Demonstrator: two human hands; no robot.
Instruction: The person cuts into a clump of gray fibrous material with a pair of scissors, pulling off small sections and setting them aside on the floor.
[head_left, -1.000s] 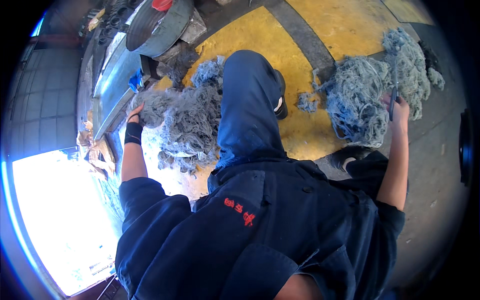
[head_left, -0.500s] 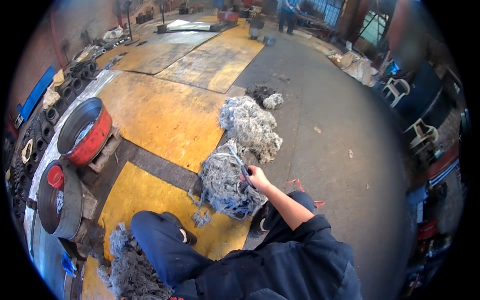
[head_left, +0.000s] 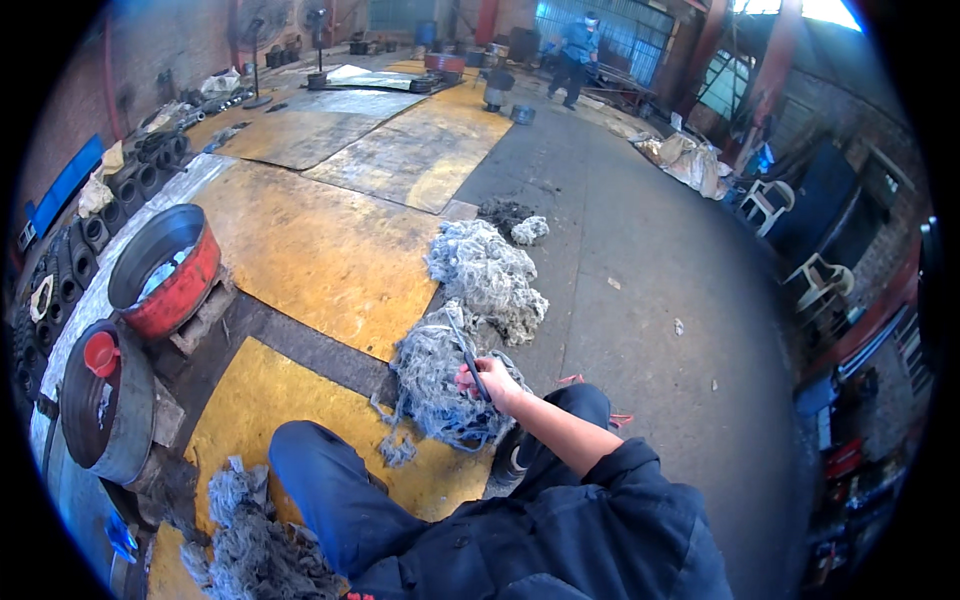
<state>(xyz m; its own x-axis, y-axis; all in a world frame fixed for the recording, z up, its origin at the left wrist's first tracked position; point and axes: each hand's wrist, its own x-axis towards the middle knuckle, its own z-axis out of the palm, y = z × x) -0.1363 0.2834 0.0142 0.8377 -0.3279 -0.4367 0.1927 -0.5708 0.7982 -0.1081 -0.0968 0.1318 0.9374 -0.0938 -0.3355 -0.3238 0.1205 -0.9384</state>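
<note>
My right hand (head_left: 492, 376) is closed around the dark handle of a long, thin knife (head_left: 462, 345), whose narrow blade points away from me. Hand and blade are over a near heap of tangled grey fibre waste (head_left: 425, 365), between my feet and a little beyond. Another, paler heap of fibre (head_left: 482, 262) lies just past it, touching or almost touching. By my left knee rests a third, darker grey fibre pile (head_left: 255, 530). My left hand is out of view.
Yellow worn floor sheets (head_left: 320, 250) lie left and ahead. A red-sided drum (head_left: 185, 285) and a grey drum (head_left: 125, 420) holding a red scoop (head_left: 101, 354) stand left. Red strips (head_left: 620, 420) lie by my right leg. A person in blue (head_left: 578, 55) is far ahead.
My right hand with the knife has moved slightly left and nearer, lower over the heap. The view has tilted up a little. The far person has shifted.
</note>
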